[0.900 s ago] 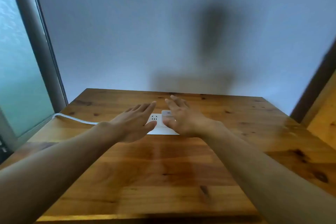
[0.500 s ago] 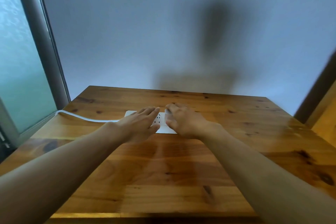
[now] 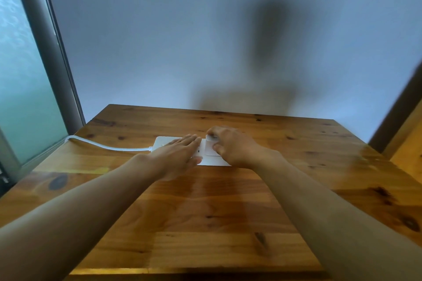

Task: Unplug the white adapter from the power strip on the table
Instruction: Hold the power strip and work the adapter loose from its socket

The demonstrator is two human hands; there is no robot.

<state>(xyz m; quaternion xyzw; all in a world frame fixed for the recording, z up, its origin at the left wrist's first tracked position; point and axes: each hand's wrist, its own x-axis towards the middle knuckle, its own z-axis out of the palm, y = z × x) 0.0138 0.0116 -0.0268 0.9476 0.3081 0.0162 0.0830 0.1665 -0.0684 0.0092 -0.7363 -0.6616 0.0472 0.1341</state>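
Note:
A white power strip (image 3: 164, 140) lies across the middle of the wooden table (image 3: 217, 212). My left hand (image 3: 177, 157) rests flat on its left half, fingers together and extended, covering most of the sockets. The white adapter (image 3: 210, 147) sits plugged into the strip's right part. My right hand (image 3: 233, 146) curls over it, with fingers on its far side and the thumb on the near side. Much of the adapter is hidden under that hand.
The strip's white cable (image 3: 107, 146) runs left and drops off the table edge by a frosted window with a grey frame (image 3: 45, 52). A plain wall stands right behind the table. A wooden panel (image 3: 408, 143) is at the far right.
Both hands moved forward and down. The left hand has settled flat on the strip, and the right hand's fingers have curled shut around the adapter.

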